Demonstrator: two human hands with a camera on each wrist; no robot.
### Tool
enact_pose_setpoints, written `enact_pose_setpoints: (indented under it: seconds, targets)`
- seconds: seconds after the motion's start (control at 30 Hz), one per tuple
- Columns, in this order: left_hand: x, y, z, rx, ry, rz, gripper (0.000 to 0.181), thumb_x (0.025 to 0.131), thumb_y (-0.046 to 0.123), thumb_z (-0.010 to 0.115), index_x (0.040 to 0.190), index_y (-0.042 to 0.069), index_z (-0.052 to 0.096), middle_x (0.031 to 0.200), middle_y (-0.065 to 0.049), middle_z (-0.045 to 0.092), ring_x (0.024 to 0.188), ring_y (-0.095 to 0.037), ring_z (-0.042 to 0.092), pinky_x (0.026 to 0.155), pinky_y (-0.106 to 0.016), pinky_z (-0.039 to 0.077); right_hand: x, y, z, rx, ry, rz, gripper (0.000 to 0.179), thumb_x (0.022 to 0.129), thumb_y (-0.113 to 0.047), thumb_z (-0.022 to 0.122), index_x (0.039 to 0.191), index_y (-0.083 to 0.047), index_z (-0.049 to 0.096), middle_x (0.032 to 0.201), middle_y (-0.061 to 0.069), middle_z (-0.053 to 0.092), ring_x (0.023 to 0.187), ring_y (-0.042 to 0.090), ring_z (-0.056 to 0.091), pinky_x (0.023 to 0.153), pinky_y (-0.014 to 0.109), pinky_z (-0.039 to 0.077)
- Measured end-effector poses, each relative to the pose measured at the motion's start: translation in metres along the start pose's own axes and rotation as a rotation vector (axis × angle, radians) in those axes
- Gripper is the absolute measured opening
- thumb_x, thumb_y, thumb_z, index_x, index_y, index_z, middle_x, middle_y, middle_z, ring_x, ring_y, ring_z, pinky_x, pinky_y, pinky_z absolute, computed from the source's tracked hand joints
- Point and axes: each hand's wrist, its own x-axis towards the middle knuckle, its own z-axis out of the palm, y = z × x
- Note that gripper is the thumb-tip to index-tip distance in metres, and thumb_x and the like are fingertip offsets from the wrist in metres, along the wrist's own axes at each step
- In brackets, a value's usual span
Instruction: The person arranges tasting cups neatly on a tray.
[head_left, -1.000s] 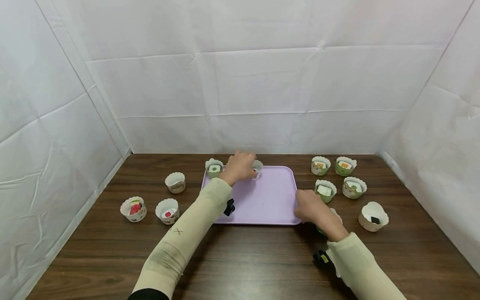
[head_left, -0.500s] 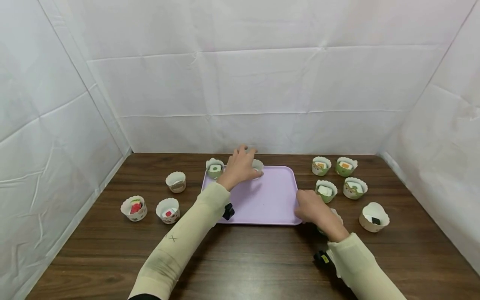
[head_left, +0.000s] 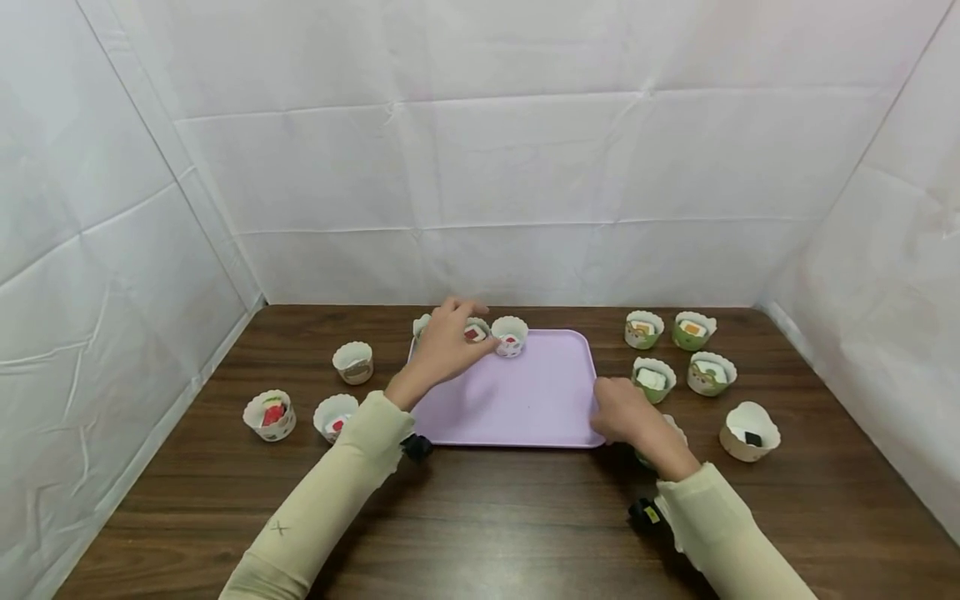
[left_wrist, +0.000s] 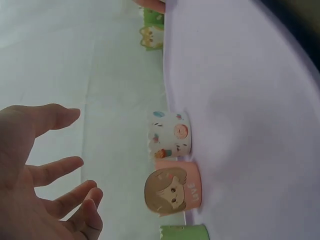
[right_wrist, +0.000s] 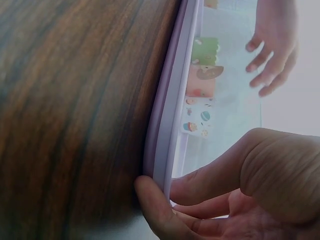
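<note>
A lilac tray lies on the table with three paper baking cups along its far edge. My left hand hovers over that row, fingers spread and nothing between them. The white cup is at the right, beside a pink cup with a girl's face. A green cup is mostly behind my left hand in the head view. At the tray's near right corner my right hand pinches the rim between thumb and finger.
Several filled paper cups stand right of the tray, including a beige cup and a green cup, with one partly behind my right wrist. Left of it are three more, one a cup with a red piece. White sheets enclose the table.
My left hand has let go of the white cup and moved left and back towards me, off it. My right hand stays at the tray's corner.
</note>
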Motion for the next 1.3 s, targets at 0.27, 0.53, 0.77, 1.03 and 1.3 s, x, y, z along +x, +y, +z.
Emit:
enact_pose_setpoints:
  seconds: [0.27,0.53,0.77,1.03,1.3]
  targets:
    - [-0.023,-0.017,-0.023,-0.008,0.07,-0.041,0.045,0.093,0.037,0.075,0.129,0.011,0.067,0.134,-0.018,0.06,0.129,-0.04,0.054,0.103,-0.056,0.05,0.001,0.0,-0.001,-0.001,-0.002,-0.002,0.008,0.078,0.004,0.058,0.075,-0.003,0.058,0.073,0.011,0.061,0.061,0.022,0.06,0.052,0.028,0.051]
    - [-0.039,-0.047,-0.047,-0.032,0.174,-0.038,0.039,0.095,0.028,0.074,0.125,0.003,0.069,0.127,-0.021,0.065,0.122,-0.04,0.057,0.103,-0.055,0.047,0.0,0.0,0.002,0.009,-0.006,0.007,0.009,0.076,0.004,0.058,0.072,-0.004,0.058,0.072,0.01,0.062,0.06,0.022,0.06,0.05,0.027,0.05]
    - [-0.051,-0.078,-0.07,-0.067,0.274,-0.073,0.033,0.097,0.024,0.07,0.122,0.001,0.069,0.126,-0.021,0.066,0.122,-0.04,0.058,0.106,-0.056,0.046,0.001,0.001,0.002,-0.002,0.007,-0.013,0.015,0.076,0.003,0.057,0.089,0.006,0.063,0.08,0.017,0.066,0.063,0.024,0.061,0.052,0.029,0.052]
    - [-0.057,-0.1,-0.088,-0.059,0.215,-0.182,0.038,0.101,0.03,0.065,0.128,0.004,0.066,0.134,-0.02,0.06,0.129,-0.04,0.053,0.109,-0.059,0.043,0.0,0.003,0.0,0.031,0.004,-0.029,0.064,0.084,0.004,0.06,0.145,0.011,0.043,0.126,0.034,0.063,0.089,0.032,0.063,0.069,0.038,0.057]
    - [-0.061,-0.107,-0.095,-0.032,0.066,-0.266,0.05,0.101,0.032,0.063,0.14,0.002,0.057,0.144,-0.025,0.052,0.137,-0.045,0.046,0.112,-0.064,0.041,0.001,0.003,0.0,0.043,-0.009,-0.009,0.057,0.083,0.004,0.061,0.138,0.013,0.049,0.117,0.032,0.066,0.076,0.026,0.063,0.054,0.029,0.055]
